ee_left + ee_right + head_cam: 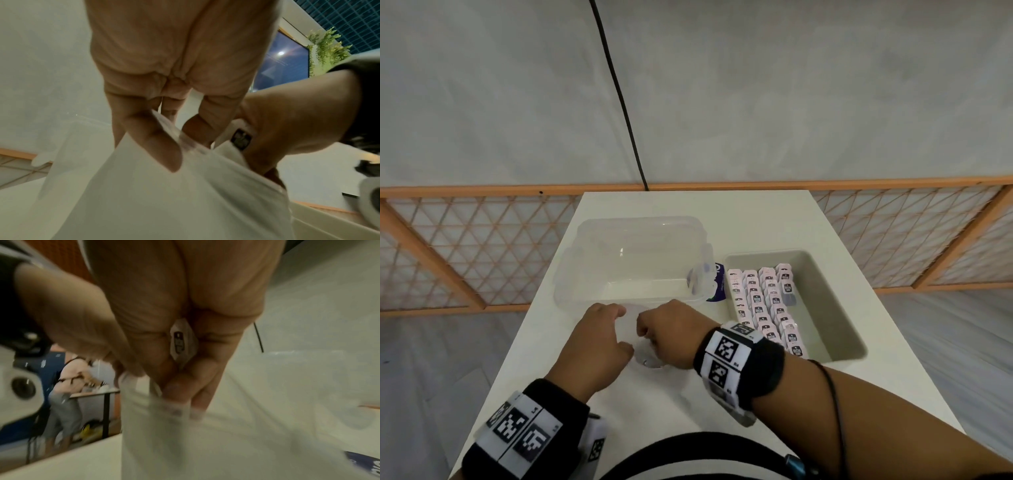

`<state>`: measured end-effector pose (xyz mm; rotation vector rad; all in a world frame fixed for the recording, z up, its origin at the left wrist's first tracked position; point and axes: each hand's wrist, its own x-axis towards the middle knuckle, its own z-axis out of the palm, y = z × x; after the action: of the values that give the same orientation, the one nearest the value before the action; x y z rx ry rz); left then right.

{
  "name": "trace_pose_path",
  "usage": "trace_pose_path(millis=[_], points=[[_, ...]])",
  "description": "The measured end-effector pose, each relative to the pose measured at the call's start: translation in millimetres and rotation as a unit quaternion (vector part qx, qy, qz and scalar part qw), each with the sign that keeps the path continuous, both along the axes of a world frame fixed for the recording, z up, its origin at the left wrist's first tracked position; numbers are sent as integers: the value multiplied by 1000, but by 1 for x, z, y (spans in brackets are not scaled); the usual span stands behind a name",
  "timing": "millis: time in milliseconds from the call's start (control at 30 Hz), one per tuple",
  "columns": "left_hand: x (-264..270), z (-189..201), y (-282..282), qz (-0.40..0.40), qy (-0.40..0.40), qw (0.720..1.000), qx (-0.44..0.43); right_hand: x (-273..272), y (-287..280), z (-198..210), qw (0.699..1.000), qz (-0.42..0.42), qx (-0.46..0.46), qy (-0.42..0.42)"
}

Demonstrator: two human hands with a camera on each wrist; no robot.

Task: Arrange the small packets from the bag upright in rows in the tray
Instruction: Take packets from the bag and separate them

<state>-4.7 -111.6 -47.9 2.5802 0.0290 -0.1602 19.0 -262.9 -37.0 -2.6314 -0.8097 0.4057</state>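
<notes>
1. the left hand (599, 339) pinches the rim of the clear bag (156, 194) between thumb and fingers, near the middle of the worktop (825, 219) front.
2. the right hand (671, 334), just at 3 o'clock of the left one, is curled around one small packet (183, 340) tucked in its palm, and its fingertips also touch the mouth of the bag.
3. risk: the bag is thin and slippery. if the two hands pull the mouth apart unevenly, i think the rim can slide out of the left pinch and the bag will fall flat.
4. risk: the packet sits loosely in the palm while the fingers work on the bag, so it may drop back inside or onto the worktop.
5. risk: the grey tray (835, 308) lies at 2 o'clock of the hands, with several rows of packets (763, 305) standing upright, touching each other. a careless placing could knock one row down like dominoes.
6. a clear plastic box (633, 260) stands at 12 o'clock of the hands, with a dark blue thing, too hidden to name, between box and tray.
7. the worktop is white and smooth. behind it is an orange lattice fence (493, 246) and a grey wall (756, 85) with a black cable (619, 96). in the right wrist view another person is at a table far away.
</notes>
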Motion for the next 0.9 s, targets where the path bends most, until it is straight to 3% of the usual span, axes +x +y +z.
trace_pose_path(millis=[100,200,267,300,333,367,433,500,700,900], points=[[5,6,1,-10,27,998,59,-4,-25,21,992,-70,97,35],[13,18,-7,-17,-66,993,98,-7,-54,45,949,-166,239,120],[17,34,-21,-20,-133,991,-19,-7,-71,55,898,-211,338,186],[17,43,-30,-29,-114,986,-116,-7,-79,60,875,-223,374,209],[18,53,-40,-47,-54,971,-229,-7,-86,63,858,-231,401,223],[18,61,-50,-71,31,938,-338,-7,-92,65,844,-236,423,229],[19,70,-68,-113,168,867,-455,-7,-101,67,825,-241,457,229],[23,70,-85,-133,207,840,-484,-6,-109,66,817,-247,472,219],[33,57,-117,-91,164,857,-480,-1,-142,57,765,-263,536,242],[44,49,-135,-71,190,847,-491,5,-171,52,806,-319,472,162]])
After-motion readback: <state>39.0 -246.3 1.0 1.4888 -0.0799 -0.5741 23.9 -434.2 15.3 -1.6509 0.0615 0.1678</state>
